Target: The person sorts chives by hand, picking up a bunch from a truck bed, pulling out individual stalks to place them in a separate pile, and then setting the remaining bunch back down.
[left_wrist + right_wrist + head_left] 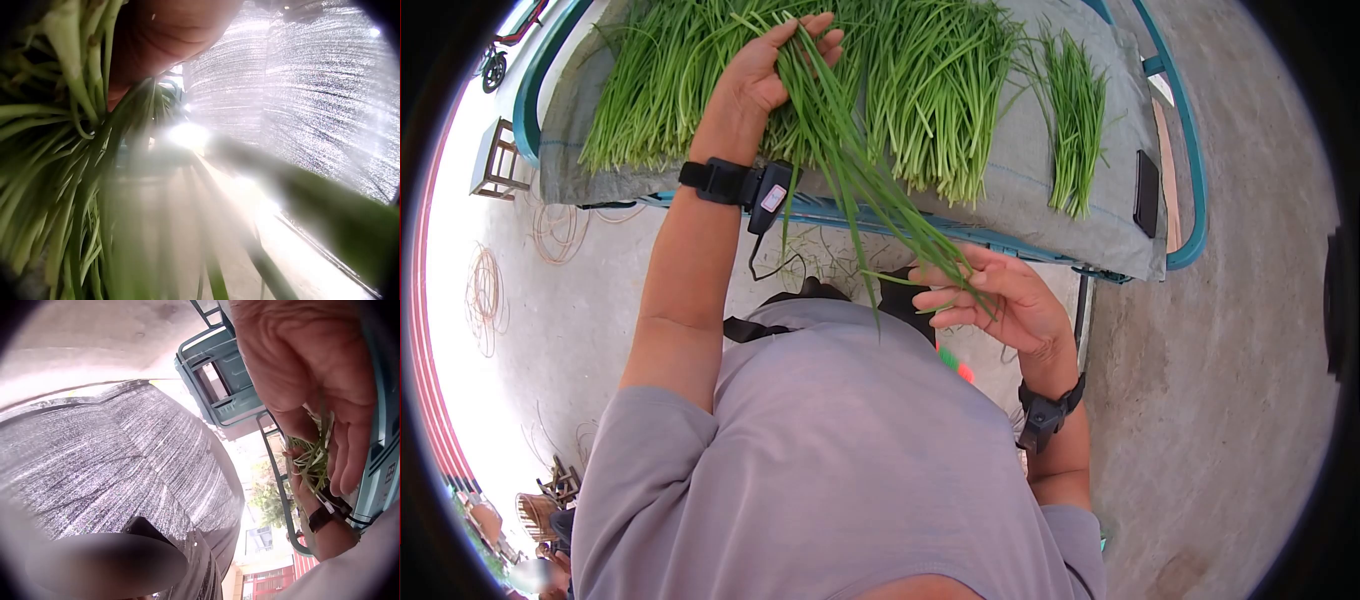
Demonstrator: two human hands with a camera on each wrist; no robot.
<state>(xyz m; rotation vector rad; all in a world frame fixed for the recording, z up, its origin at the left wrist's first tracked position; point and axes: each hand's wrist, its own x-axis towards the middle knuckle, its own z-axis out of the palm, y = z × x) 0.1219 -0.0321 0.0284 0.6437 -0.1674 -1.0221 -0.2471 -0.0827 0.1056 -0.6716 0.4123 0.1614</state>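
A loose bunch of garlic chives (855, 165) stretches between both hands in the head view. My left hand (765, 72), farther out over the heap, holds the bunch's upper end, its fingers partly curled around the stalks. At the lower end, close to my body, my right hand (1012, 300) has the leaf tips between thumb and fingers. Pale stalk ends (69, 69) hang beside the left hand in the left wrist view. The right wrist view shows the right palm (306, 369) large, with part of the chives (315, 459) behind it. Beyond my left hand lie thick rows of chives (940, 110).
A grey cloth (1010, 190) covers the teal-railed cart (1197, 190). On its right side lie a smaller chive bundle (1075, 130) and a black phone-like slab (1146, 193). A stool (497, 160) and coiled hose (485, 300) are on the floor at left.
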